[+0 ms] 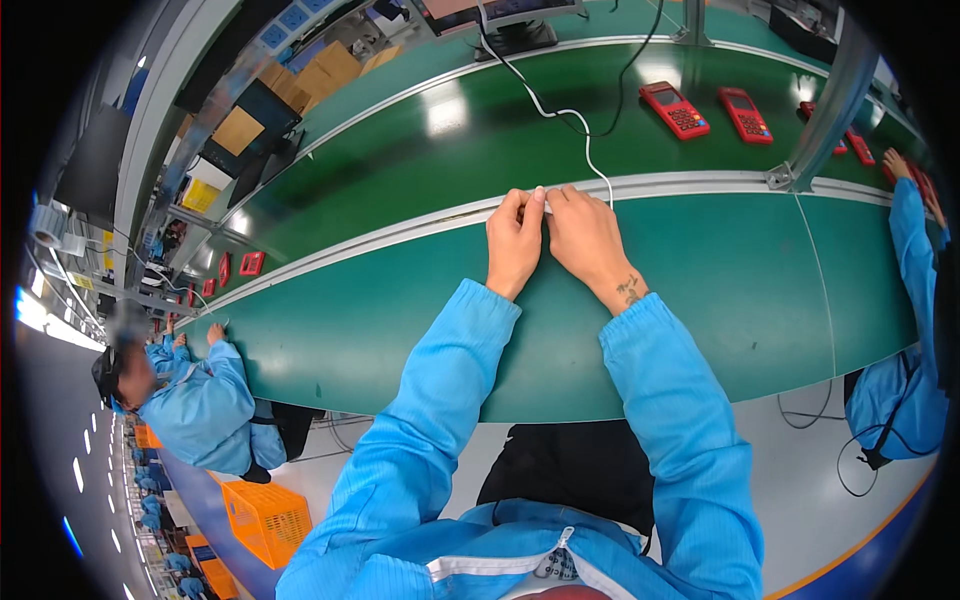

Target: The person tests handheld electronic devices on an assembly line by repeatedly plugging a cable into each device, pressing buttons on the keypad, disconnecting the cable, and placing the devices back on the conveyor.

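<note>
Fingertips nearly meet above the silver metal rail (pixel 700 184), left hand (pixel 514 240) and right hand (pixel 588 238) side by side, fingers drawn in narrowly; whether either pinches anything cannot be told. Thin white flexible cable (pixel 588 150) disappears behind the right hand, the nearer one, at three o'clock from the fingertips; its long axis climbs toward eleven. Farther out, two red handheld keypad terminals (pixel 675 112) (pixel 746 116) lie at two o'clock.

ROOM: near surface (pixel 730 275) lay open right of the right hand (pixel 588 240) | OBSTACLES: metal rail (pixel 700 184) edged it, white cable (pixel 589 150) trailed beyond, metal post (pixel 833 110) rose farther right
</note>
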A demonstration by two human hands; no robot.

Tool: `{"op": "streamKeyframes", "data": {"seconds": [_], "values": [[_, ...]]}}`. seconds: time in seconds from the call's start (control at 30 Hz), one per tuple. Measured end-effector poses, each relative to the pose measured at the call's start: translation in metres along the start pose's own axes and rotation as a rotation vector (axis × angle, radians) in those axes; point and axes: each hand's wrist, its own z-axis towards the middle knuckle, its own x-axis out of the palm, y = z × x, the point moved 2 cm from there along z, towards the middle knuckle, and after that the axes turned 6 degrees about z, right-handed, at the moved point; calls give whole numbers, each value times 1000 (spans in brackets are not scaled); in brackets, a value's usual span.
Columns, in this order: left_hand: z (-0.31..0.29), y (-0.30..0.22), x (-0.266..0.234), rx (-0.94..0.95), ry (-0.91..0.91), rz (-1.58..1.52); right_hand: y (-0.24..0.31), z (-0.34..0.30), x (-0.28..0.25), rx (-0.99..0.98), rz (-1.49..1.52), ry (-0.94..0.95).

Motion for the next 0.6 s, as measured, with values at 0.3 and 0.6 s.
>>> {"op": "streamKeyframes", "data": {"seconds": [0.3, 0.6], "values": [[1, 0, 0, -102, -3, -147, 2, 2, -11, 72, -73, -79], [12, 17, -9, 13, 70, -148, 23, 11, -1, 38, -23, -33]]}}
